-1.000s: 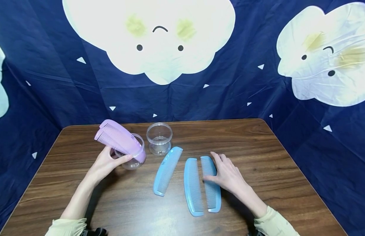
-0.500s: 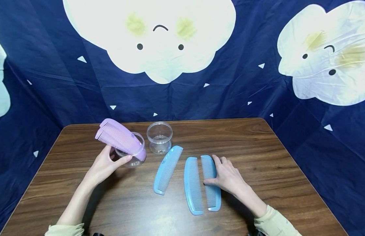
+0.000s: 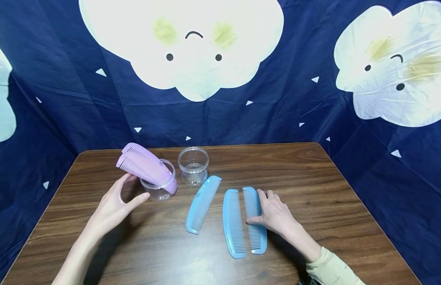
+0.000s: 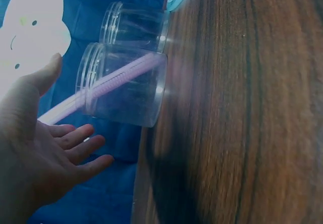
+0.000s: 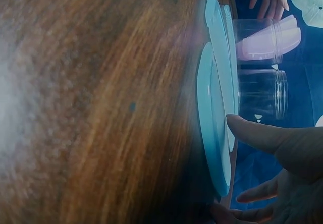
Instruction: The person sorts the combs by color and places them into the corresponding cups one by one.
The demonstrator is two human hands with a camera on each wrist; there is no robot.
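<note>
Two lilac combs [image 3: 143, 164], overlapping, lean in a clear jar [image 3: 157, 194] at the table's left, their upper ends sticking out over its rim. Beside the jar is my left hand [image 3: 111, 206], thumb spread from the fingers and nothing in its grasp; the left wrist view shows its palm [image 4: 45, 163] next to the combs. My right hand [image 3: 279, 217] spans the rightmost blue comb [image 3: 255, 239], which lies flat, with the thumb at the teeth and the fingers along the back. A second blue comb [image 3: 232, 225] lies parallel to it, teeth facing teeth.
Another clear jar [image 3: 193, 164] stands right of the first, with no combs in it. In front of it a third blue comb [image 3: 200, 209] lies slanted on the wooden table [image 3: 313, 178]. A dark blue cloth [image 3: 220, 122] with clouds hangs behind the table.
My left hand has let go of the lilac combs and drawn back to the left, thumb and fingers spreading. The combs stay leaning in the jar. My right hand keeps its place at the blue comb.
</note>
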